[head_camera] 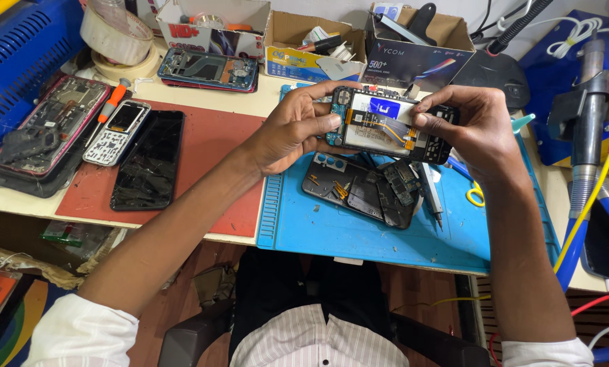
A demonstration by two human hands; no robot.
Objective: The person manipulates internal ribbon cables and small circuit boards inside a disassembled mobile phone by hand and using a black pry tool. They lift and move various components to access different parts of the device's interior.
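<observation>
Both hands hold an opened smartphone above the blue work mat; its back is off, showing a white battery and an orange flex cable. My left hand grips its left end, thumb on the edge. My right hand grips the right end, thumb pressing near the cable. Below the phone, on the mat, lies a removed dark back cover with loose parts.
A red mat carries a black phone with a cracked screen and a small keypad phone. Another opened phone lies far left, tape rolls and cardboard boxes at the back. A soldering tool and cables stand right.
</observation>
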